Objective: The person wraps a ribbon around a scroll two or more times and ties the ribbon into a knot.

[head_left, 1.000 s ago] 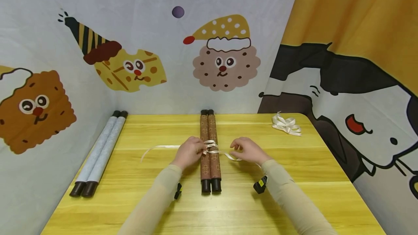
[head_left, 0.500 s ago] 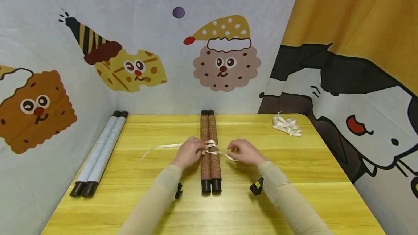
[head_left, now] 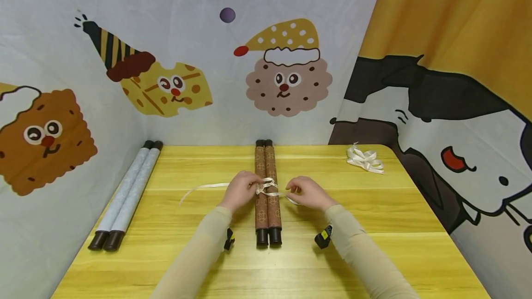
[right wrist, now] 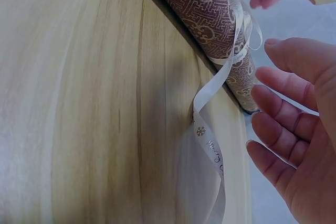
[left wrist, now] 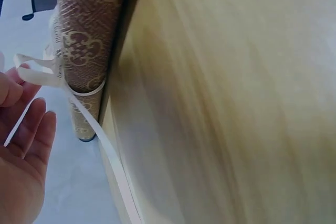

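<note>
Two brown patterned scrolls [head_left: 273, 213] with dark end caps lie side by side at the table's middle. A cream ribbon [head_left: 269, 193] is wrapped and looped around them. My left hand [head_left: 241, 191] pinches a ribbon loop [left wrist: 42, 78] beside the scrolls, thumb against fingers. To the right of the scrolls is my right hand [head_left: 309, 193]. In the right wrist view its thumb stands apart from its loosely bent fingers [right wrist: 286, 124], and nothing is held between them. A ribbon tail [right wrist: 207, 142] printed with writing hangs near that hand. Another tail [head_left: 203, 186] stretches left over the table.
Two pale blue scrolls [head_left: 132, 193] with dark caps lie along the table's left side. A heap of cream ribbon [head_left: 364, 158] sits at the back right. Behind the wooden table [head_left: 199, 253] hangs a cartoon-printed cloth [head_left: 187, 22].
My right hand has moved left, closer to the scrolls. The left hand has risen slightly, and its fingers have shifted at the ribbon. The scrolls stay in place.
</note>
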`<state>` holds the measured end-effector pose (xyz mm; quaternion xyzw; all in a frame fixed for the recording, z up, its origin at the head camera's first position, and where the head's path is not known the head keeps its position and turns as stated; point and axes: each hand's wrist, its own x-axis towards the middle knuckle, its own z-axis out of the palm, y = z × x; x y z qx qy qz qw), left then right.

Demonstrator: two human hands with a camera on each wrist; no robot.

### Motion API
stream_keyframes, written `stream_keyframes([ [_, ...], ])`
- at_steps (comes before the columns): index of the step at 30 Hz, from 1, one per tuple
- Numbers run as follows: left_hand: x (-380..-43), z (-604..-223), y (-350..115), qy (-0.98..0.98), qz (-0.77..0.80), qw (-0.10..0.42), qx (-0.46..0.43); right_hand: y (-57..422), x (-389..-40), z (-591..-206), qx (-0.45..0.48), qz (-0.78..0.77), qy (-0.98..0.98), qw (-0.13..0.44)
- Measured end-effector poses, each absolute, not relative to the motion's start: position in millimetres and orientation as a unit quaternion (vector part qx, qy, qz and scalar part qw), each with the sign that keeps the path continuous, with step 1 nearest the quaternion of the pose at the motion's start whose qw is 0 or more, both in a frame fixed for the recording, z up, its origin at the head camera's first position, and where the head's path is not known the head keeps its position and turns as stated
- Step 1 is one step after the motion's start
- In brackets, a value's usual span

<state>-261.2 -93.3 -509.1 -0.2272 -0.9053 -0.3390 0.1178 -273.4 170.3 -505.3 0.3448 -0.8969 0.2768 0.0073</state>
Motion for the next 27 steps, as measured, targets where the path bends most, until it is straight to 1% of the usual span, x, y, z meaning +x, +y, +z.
stream_keyframes([
  [4,-264.3,-506.5,-95.1,-0.896,-0.391,0.093,-0.190,169.3,-273.0,-505.3,0.345,0.277,-0.897,0.011],
  [8,-269.5,-499.3,-95.8,-0.895,-0.411,0.072,-0.158,169.0,-273.7,-506.0,0.347,0.277,-0.896,0.017],
  [14,-275.9,-486.2,-89.6,-0.916,-0.381,0.034,-0.123,168.7,-274.0,-506.2,0.347,0.281,-0.894,0.021],
  [18,-278.5,-485.0,-83.2,-0.933,-0.341,0.020,-0.117,168.2,-272.7,-505.1,0.347,0.287,-0.893,0.019],
  [27,-279.1,-490.0,-74.2,-0.944,-0.309,0.012,-0.114,168.5,-270.5,-507.3,0.345,0.292,-0.892,0.015],
])
